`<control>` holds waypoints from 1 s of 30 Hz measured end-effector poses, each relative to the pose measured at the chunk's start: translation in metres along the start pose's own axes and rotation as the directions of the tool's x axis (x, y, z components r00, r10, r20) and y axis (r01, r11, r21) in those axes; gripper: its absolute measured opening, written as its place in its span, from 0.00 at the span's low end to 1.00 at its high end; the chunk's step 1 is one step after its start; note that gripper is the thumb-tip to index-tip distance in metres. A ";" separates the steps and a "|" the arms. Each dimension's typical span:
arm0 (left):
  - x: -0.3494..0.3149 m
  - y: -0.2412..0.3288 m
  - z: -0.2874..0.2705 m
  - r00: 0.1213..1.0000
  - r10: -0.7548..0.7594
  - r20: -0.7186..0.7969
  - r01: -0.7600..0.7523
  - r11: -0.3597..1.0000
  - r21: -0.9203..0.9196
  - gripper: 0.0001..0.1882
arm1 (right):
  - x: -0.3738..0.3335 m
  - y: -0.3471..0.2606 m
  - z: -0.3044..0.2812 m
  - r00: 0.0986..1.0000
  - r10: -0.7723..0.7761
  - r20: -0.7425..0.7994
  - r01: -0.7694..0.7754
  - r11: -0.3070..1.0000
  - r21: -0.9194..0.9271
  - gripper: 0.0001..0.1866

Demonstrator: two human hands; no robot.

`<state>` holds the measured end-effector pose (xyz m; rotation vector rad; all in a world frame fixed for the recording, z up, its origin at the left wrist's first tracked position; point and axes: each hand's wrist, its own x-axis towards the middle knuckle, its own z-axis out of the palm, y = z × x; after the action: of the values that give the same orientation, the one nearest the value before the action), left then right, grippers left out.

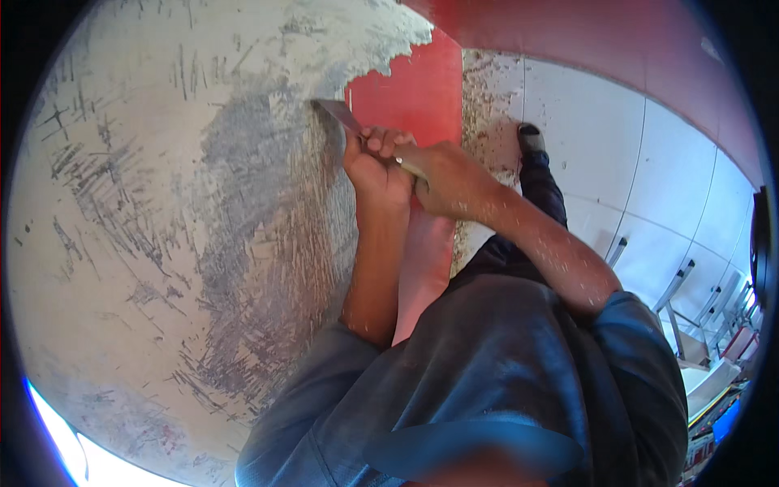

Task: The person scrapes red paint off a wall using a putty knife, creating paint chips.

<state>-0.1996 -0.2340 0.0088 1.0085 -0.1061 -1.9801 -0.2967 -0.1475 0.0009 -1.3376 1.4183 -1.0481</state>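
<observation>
Both hands grip a scraper (339, 114) whose flat blade meets the rough wall (260, 146). My left hand (380, 169) is closed close behind the blade, its fingers curled around the tool. Just behind it, my right hand (454, 180) wraps the handle (411, 167), and its end shows between the two hands. Around the blade the wall is scuffed and grey, with cream coating and many dark scratch marks beyond. A red painted area (406, 101) with a ragged edge lies right beside the blade. Pale specks dot my right forearm.
Scraped flakes (491, 85) litter the white tiled floor (584, 105) along the wall's foot. My shoe (530, 138) stands on those tiles. A metal ladder (677, 312) and assorted items are at the right edge. Another red surface (584, 32) borders the floor at the top.
</observation>
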 end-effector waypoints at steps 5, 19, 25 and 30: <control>-0.003 0.000 0.000 1.000 -0.002 -0.001 0.002 0.999 -0.038 0.15 | -0.004 -0.004 -0.006 1.000 -0.003 -0.020 0.004 0.998 0.056 0.10; -0.004 -0.003 0.007 0.996 -0.083 0.034 0.088 0.980 -0.178 0.15 | -0.005 -0.005 -0.008 0.995 -0.059 -0.080 0.061 0.998 0.021 0.11; 0.002 0.003 0.005 0.998 -0.026 0.052 0.031 0.994 -0.102 0.15 | 0.005 -0.005 -0.004 1.000 -0.024 0.000 0.024 0.998 0.063 0.13; 0.008 0.001 -0.007 0.979 -0.113 0.169 0.121 0.992 -0.042 0.15 | 0.008 -0.002 0.002 0.994 0.080 -0.073 -0.080 0.997 0.000 0.14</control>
<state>-0.1962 -0.2385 0.0002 0.8315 -0.0877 -2.1619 -0.2948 -0.1552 0.0020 -1.2450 1.5161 -1.0513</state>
